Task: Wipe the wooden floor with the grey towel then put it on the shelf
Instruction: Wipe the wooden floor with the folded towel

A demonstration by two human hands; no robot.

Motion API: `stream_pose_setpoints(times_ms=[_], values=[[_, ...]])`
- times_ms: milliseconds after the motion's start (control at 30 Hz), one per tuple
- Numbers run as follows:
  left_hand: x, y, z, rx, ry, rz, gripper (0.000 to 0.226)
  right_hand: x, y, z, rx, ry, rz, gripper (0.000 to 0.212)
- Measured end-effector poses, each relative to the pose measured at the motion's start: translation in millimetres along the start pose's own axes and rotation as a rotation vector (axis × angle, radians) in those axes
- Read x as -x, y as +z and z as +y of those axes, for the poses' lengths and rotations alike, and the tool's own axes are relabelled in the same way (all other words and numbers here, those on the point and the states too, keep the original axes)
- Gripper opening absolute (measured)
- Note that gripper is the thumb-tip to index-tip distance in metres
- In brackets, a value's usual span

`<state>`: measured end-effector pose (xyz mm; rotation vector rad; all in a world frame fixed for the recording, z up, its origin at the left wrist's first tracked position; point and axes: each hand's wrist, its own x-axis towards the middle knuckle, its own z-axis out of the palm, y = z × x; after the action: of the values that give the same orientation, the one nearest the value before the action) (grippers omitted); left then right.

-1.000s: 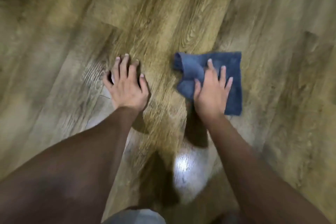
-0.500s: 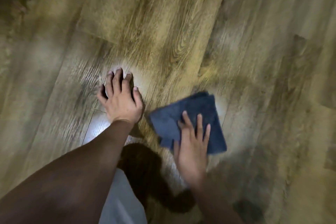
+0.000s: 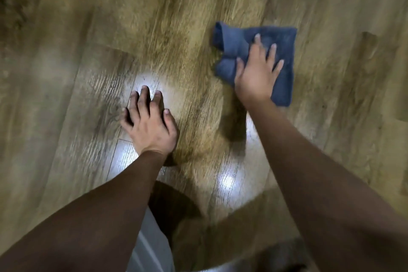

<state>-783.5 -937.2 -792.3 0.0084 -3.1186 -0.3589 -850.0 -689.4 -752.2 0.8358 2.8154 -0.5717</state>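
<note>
Towel lies folded on the floor under our right hand, fingers straight, pressing flat, gripping nothing; left hand, splayed flat, bare floor, sits beside and nearer us, so right does the wiping.

wooden floor: plank surface with printed-looking wood grain, brown-tan, semi-gloss; it throws bright white glare patches near the bottom centre and by the left hand. Grain lines look lightly textured. grey towel: soft terry-type cloth, blue-grey, matt, fuzzy nap, folded and creased under the right hand. Light cloth at bottom edge: smooth, matt.
</note>
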Motion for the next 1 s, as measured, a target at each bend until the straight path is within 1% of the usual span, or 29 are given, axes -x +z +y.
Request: stream_pose_setpoints(times_ms=[67,167,233,300,433,533,667,767,900,1000], values=[[0,0,0,-0.008,0.002,-0.003,0.044,-22,-1,-6,-0.024,0.034,0.029,0.06],[-1,-1,0,-0.005,-0.001,-0.016,0.047,1,2,-3,-0.021,-0.039,0.051,0.056],[-1,-1,0,-0.004,0.002,-0.024,0.047,42,9,7,0.015,-0.111,0.028,0.051],[-1,-2,0,-0.002,0.005,-0.028,0.047,98,17,17,0.015,-0.154,0.002,0.051],[0,-1,1,-0.008,-0.001,-0.025,0.047,222,34,31,0.033,-0.185,-0.125,0.046],[-2,-1,0,-0.006,-0.001,-0.029,0.047,264,42,32,0.058,-0.198,-0.201,0.044],[-2,-7,5,0.004,-0.021,-0.081,0.048,235,36,27,0.088,-0.192,-0.186,0.042],[-13,-12,-5,-0.004,0.043,-0.106,0.044,176,27,15,0.083,-0.177,-0.144,0.047],[-59,-11,-47,-0.02,0.178,-0.026,0.036,65,14,-11,-0.05,-0.002,-0.035,0.048],[-66,-11,-48,-0.031,0.212,0.021,0.034,-2,11,-32,-0.104,0.119,0.018,0.06]])
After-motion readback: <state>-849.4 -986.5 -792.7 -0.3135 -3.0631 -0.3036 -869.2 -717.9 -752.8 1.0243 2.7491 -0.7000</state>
